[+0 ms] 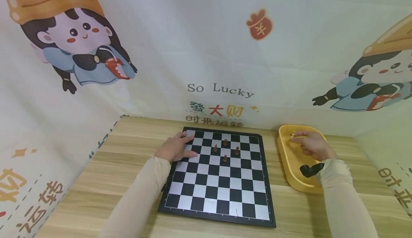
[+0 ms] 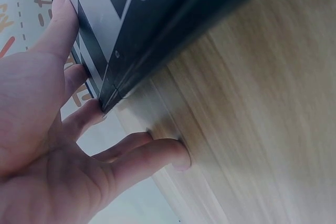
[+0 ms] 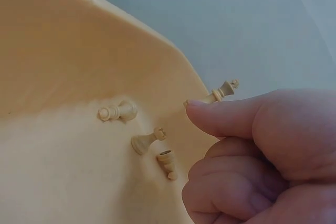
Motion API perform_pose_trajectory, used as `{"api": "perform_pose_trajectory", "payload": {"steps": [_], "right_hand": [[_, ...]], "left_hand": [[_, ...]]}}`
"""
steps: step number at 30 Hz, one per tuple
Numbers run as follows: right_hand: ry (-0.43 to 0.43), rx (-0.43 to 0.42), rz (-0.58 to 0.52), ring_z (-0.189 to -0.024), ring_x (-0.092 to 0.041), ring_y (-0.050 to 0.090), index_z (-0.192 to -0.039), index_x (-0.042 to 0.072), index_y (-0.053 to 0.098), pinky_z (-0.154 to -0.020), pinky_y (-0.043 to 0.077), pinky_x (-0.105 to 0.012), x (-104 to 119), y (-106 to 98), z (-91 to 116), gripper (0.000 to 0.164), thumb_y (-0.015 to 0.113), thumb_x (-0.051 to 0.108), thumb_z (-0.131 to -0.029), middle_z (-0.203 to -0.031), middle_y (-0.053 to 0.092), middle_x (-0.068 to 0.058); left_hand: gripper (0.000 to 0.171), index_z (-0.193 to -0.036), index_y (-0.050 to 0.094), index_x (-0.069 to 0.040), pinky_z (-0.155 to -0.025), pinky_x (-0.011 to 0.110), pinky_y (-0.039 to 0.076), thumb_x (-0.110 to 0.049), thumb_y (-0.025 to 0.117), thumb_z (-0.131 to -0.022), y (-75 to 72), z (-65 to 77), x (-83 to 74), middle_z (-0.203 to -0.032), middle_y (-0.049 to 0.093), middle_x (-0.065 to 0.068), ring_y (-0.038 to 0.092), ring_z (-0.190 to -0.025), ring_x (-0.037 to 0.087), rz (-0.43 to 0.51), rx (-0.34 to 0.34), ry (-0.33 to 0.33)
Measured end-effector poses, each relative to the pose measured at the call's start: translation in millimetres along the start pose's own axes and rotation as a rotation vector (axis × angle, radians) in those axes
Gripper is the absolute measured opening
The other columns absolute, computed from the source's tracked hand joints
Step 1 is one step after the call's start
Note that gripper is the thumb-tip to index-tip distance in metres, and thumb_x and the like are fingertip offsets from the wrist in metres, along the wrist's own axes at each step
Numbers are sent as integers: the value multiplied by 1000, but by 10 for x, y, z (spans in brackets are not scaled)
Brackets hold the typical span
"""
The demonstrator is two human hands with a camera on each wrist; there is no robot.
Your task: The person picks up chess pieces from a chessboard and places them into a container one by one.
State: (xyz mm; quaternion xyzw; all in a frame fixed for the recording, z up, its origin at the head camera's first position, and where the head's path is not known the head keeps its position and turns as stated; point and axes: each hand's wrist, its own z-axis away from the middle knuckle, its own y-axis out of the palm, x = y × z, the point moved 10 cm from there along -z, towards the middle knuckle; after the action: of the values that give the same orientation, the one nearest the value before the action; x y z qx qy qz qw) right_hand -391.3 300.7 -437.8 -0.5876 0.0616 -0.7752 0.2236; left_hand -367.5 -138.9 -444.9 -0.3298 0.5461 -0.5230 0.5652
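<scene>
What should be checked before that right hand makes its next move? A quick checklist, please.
1. Light chess piece held: ok, pinched in the right hand.
2. Held piece over the chessboard: not ok, the hand is at the yellow tray.
3. Left hand at the board: ok, touching its left side.
4. Four reddish-brown pieces upright: ok.
5. Held piece clear of the tray wall: cannot tell.

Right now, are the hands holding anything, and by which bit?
The right hand pinches a cream chess piece by its lower part; the left hand holds nothing.
</scene>
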Motion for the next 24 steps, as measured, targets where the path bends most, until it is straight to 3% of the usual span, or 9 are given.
{"api": "perform_pose_trajectory", "payload": {"steps": [13, 24], "right_hand": [[11, 2, -5, -46, 1, 29, -138, -6, 38, -46, 31, -17, -58, -22, -44, 44, 54, 19, -106, -60, 40, 19], [19, 9, -10, -45, 1, 30, -132, -2, 42, -46, 31, -17, -77, -14, -38, 36, 55, 19, -105, -59, 39, 19]], "left_hand": [[83, -159, 39, -22, -120, 61, 36, -57, 69, -90, 33, -21, 29, -169, 27, 15, 36, -149, 48, -10, 15, -8], [81, -159, 38, -22, -119, 61, 36, -55, 68, -91, 15, -9, 13, -169, 27, 15, 38, -147, 51, -8, 17, -10]]}}
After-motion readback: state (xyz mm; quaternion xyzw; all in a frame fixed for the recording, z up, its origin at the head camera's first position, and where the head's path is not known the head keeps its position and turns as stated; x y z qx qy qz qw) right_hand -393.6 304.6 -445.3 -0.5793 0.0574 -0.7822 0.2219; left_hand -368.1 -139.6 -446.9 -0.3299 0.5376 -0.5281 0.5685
